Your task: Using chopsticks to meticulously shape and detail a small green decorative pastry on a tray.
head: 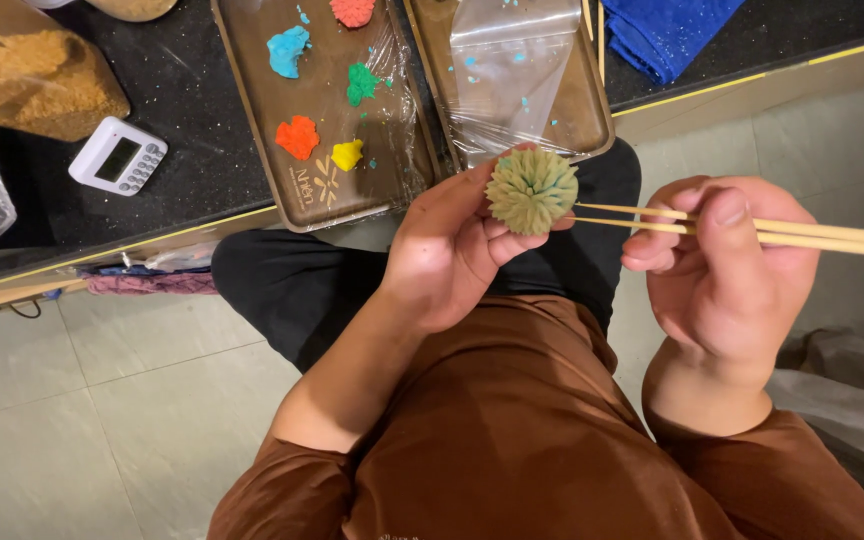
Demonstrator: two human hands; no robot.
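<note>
Beyond the hands, a brown tray (252,120) held blue (288,50), green (360,84), orange (298,137) and yellow (348,155) dough lumps. A white timer (118,155) lay further left; a blue cloth (664,30) lay above the right hand.

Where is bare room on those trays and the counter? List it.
Free: black counter between white timer and left tray; that tray's near end below yellow lump. Crowded: right tray under plastic sheet; left tray's middle, coloured lumps.
</note>
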